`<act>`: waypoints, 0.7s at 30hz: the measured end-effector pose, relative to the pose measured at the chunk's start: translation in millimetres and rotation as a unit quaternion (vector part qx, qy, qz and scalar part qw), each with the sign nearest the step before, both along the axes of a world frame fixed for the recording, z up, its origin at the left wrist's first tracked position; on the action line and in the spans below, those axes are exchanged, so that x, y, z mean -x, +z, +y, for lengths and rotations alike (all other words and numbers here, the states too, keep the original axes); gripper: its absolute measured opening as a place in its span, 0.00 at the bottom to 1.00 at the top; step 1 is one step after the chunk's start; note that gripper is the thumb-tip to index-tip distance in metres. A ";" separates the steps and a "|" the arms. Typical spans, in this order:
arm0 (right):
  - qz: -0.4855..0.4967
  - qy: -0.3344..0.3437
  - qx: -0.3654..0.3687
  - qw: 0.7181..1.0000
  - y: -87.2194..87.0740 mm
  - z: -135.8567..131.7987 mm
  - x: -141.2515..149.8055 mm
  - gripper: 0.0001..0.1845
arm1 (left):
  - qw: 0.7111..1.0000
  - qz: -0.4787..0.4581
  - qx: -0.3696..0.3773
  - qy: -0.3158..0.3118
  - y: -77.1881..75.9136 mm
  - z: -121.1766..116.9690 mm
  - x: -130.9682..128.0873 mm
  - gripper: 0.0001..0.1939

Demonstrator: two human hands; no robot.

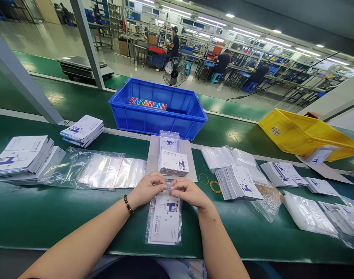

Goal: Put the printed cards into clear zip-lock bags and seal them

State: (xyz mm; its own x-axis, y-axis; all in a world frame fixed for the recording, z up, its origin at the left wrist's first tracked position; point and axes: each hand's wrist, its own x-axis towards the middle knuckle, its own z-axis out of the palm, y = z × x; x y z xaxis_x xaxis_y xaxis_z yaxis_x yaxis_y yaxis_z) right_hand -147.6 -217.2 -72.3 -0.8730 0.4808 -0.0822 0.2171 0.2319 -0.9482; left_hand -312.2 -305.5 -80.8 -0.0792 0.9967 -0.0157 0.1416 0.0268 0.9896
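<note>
A clear plastic zip bag (179, 228) with a printed white booklet (165, 221) inside lies flat on the green bench in front of me. My left hand (149, 188) pinches the bag's top edge from the left. From the right, my right hand (187, 190) pinches the same edge, its fingertips close to the left ones. Just beyond my hands, a stack of booklets (173, 162) and a bagged booklet (169, 145) rest on a grey cardboard sheet (153, 155). Empty clear bags (130, 173) lie beside my left hand.
A blue bin (158, 120) stands behind the cardboard, a yellow bin (305, 133) at the far right. Booklet stacks (23, 155) sit at left, with another booklet pile (238, 182) at right near rubber bands (215, 187). Further bags (309, 213) lie right. A metal post (88, 44) rises behind.
</note>
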 end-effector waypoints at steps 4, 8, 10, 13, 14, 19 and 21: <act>-0.024 -0.036 0.043 0.998 -1.1 -1.2 -0.7 0.04 | 0.991 -0.098 0.088 -0.011 -0.1 0.4 1.6 0.12; -0.003 -0.084 0.062 0.995 0.1 -3.4 1.6 0.11 | 0.984 -0.118 0.134 -0.016 0.5 0.8 2.2 0.10; -0.007 -0.093 0.056 0.994 0.5 -4.7 3.6 0.10 | 0.988 -0.096 0.122 0.003 0.9 0.9 1.4 0.09; -0.020 -0.108 0.031 0.993 -0.1 -6.5 6.8 0.03 | 0.993 -0.072 0.094 0.017 1.2 0.8 0.5 0.07; -0.020 -0.115 0.018 0.993 -0.4 -7.1 7.8 0.05 | 0.994 -0.067 0.088 0.016 1.2 0.7 0.4 0.07; -0.013 -0.132 -0.064 0.989 -1.2 -11.7 13.5 0.07 | 0.994 -0.061 0.089 0.007 0.9 0.5 -0.6 0.06; -0.008 -0.126 -0.089 0.988 -1.2 -14.3 15.7 0.07 | 0.996 -0.044 0.083 0.005 0.2 0.6 -2.4 0.06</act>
State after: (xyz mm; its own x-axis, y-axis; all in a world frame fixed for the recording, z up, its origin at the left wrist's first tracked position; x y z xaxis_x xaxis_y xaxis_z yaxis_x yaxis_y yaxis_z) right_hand -163.3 -231.5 -73.4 -0.7224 0.6913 0.0109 0.3041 0.3319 -0.8929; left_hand -309.9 -304.9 -80.6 -0.0795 0.9790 -0.1877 0.0531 0.1922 0.9799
